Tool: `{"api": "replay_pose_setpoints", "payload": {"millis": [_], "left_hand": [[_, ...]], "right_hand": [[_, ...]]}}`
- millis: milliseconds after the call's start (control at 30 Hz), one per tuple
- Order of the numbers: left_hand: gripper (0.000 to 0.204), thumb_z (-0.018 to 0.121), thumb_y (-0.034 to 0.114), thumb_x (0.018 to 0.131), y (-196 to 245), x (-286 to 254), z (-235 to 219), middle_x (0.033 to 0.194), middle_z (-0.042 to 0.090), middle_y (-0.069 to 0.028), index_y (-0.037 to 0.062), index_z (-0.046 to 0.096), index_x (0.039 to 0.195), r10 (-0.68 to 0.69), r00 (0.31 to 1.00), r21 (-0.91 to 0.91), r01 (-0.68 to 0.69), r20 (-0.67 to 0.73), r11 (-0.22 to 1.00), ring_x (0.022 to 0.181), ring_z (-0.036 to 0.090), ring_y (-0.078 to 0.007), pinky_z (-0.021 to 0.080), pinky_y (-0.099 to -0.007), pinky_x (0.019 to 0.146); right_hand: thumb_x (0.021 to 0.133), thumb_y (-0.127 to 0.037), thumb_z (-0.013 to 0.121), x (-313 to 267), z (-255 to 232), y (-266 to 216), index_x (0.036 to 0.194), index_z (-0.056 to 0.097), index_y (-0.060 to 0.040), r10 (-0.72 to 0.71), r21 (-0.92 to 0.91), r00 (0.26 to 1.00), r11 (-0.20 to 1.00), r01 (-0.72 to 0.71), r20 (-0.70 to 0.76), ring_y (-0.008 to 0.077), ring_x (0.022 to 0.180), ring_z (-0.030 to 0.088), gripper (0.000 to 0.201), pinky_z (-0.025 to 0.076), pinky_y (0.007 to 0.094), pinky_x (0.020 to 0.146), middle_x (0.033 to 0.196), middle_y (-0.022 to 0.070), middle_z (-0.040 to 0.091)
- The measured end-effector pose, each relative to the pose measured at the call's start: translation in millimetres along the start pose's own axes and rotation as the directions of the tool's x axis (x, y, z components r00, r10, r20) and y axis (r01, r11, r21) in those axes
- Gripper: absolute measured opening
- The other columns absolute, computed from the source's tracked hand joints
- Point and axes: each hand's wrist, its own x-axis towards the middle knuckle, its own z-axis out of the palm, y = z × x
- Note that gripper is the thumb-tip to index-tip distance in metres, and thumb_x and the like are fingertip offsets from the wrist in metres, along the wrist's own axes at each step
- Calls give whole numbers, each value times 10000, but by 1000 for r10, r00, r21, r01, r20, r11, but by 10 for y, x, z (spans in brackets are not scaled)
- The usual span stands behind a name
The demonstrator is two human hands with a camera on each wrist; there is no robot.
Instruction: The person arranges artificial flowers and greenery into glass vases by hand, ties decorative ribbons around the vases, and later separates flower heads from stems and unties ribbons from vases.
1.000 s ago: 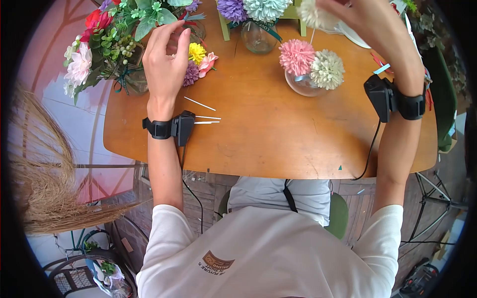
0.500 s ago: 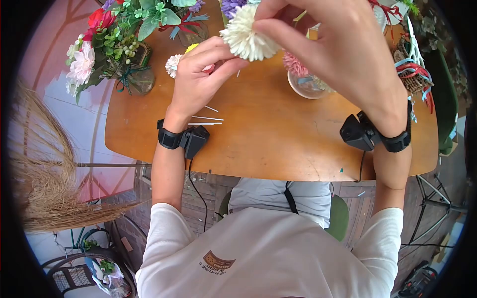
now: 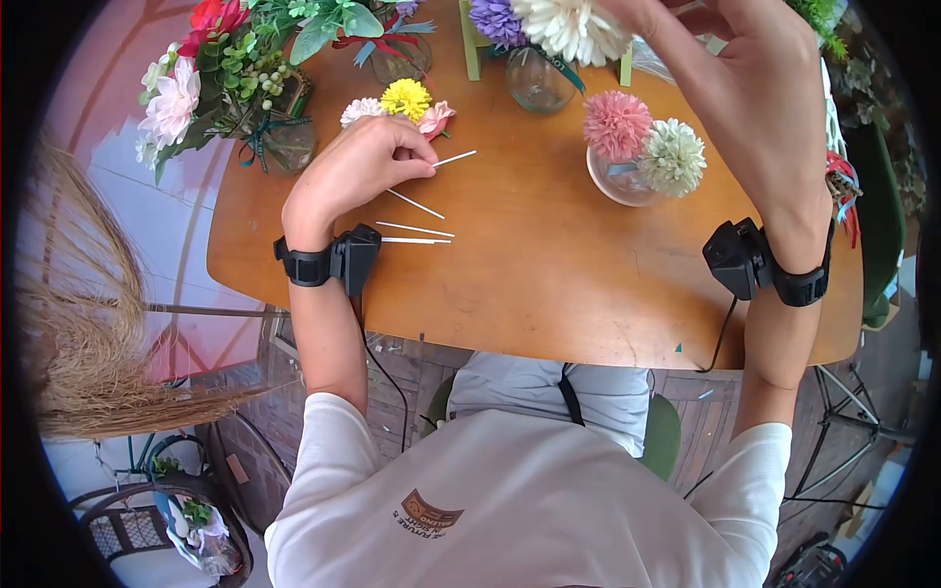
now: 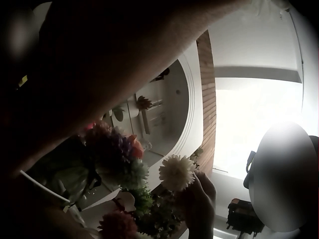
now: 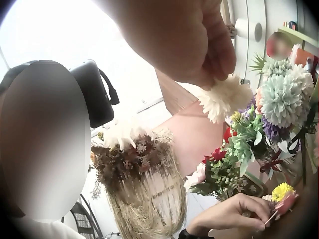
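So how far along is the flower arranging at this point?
Looks done: the round glass vase holds a pink and a pale pompom. In hand: the right hand holds a cream flower head; the left hand pinches a white stick. Left: three white sticks and loose flower heads on the table.

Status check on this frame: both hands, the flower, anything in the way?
Left hand pinches white stick on table. Right hand holds cream flower above vases. Loose sticks nearby; nothing blocking.
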Motion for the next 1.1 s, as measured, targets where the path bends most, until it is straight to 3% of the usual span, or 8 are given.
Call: {"api": "replay_pose_setpoints", "payload": {"millis": [67, 200, 433, 567, 833, 967, 1033, 1100], "left_hand": [[132, 732, 83, 846, -46, -52, 34, 860, 708, -106, -25, 731, 923, -39, 999, 171, 41, -15, 984, 793, 682, -234, 528, -345, 732], [127, 717, 84, 849, -52, -186, 112, 876, 710, -126, -19, 725, 922, -157, 988, 225, 152, 4, 962, 806, 683, -261, 532, -364, 739], [110, 641, 72, 895, -75, -454, 188, 922, 682, -141, -10, 697, 941, 9, 1000, 103, -6, -24, 995, 874, 652, -327, 519, -407, 784], [115, 640, 79, 904, -31, -560, 201, 912, 673, -137, -11, 695, 950, -44, 999, 59, 44, 5, 997, 878, 648, -332, 517, -407, 788], [208, 769, 124, 843, 52, -669, 200, 915, 654, -84, 5, 694, 996, -65, 997, 60, 62, 40, 996, 835, 645, -212, 522, -346, 738], [219, 774, 159, 836, 94, -664, 191, 910, 658, -110, 6, 692, 969, -146, 986, 36, 144, 85, 989, 849, 648, -263, 524, -371, 773], [314, 785, 87, 828, 122, -642, 180, 987, 661, -71, 21, 685, 1118, -78, 997, 72, 76, 22, 995, 877, 640, -181, 526, -311, 784], [401, 780, 67, 829, 244, -550, 185, 1067, 661, -78, 18, 646, 1204, -41, 995, -107, 30, -95, 994, 903, 636, -171, 531, -311, 806]], "right_hand": [[859, -29, 744, -20, 20, 6, 870, 662, -1, -4, -7, 997, 1000, 4, 79, 151, 688, 679, 88, 558, 257, 574, 788, 74, 673], [835, -26, 747, -17, 23, -12, 856, 652, -5, -98, -133, 981, 984, 121, 167, 196, 654, 664, 99, 523, 293, 565, 766, 96, 655], [834, -26, 745, -49, 48, -109, 867, 636, -10, -188, -145, 974, 968, 206, 124, 223, 660, 649, 115, 511, 322, 574, 764, 98, 642], [836, -31, 745, -67, 70, -113, 876, 633, -16, -107, -144, 977, 980, 135, 187, 239, 672, 642, 119, 509, 335, 578, 772, 102, 638], [849, -37, 728, -76, 82, -75, 871, 626, -14, -124, -100, 974, 984, 145, 191, 269, 700, 638, 107, 510, 362, 608, 771, 110, 632], [862, -61, 709, -121, 123, -11, 899, 604, -16, -201, -56, 956, 974, 218, 215, 301, 727, 626, 120, 508, 374, 628, 815, 124, 626], [863, -65, 703, -125, 118, -26, 911, 596, -16, -206, -31, 956, 976, 217, 207, 312, 735, 621, 127, 506, 379, 632, 835, 131, 622], [945, -137, 657, -129, 101, -78, 971, 608, -21, -67, -90, 914, 990, 112, 401, 252, 790, 649, 128, 523, 340, 684, 901, 91, 649]]}}
